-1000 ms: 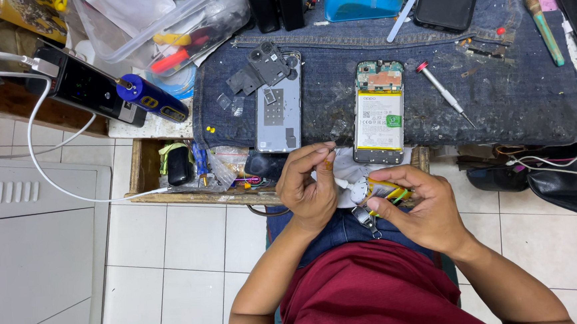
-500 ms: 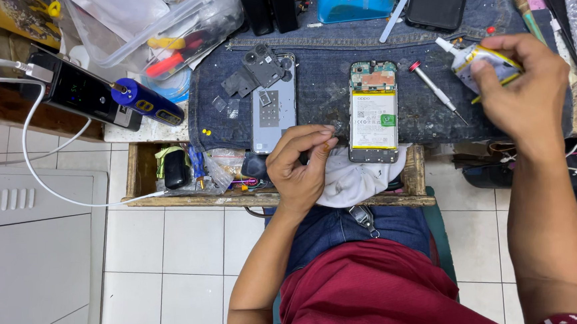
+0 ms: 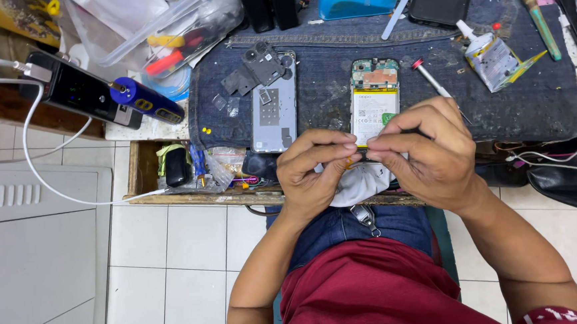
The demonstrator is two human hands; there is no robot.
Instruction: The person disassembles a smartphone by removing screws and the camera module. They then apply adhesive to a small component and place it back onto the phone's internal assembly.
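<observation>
Both hands meet over the near edge of the dark denim work mat (image 3: 391, 89). The left hand (image 3: 316, 173) and the right hand (image 3: 428, 157) have their fingertips pressed toward each other, pinching a tiny orange-brown part (image 3: 348, 161) between them; what kind of part it is cannot be told. Under the hands lies a crumpled white cloth (image 3: 360, 185), at the bench's front edge. Just beyond the fingertips, on the mat, lies an opened phone with its battery and green circuit board exposed (image 3: 373, 100). To its left lies a grey phone back cover (image 3: 274, 106). A red-tipped screwdriver (image 3: 432, 82) rests beside the opened phone, and a small glue tube (image 3: 489, 53) lies toward the mat's far right corner.
</observation>
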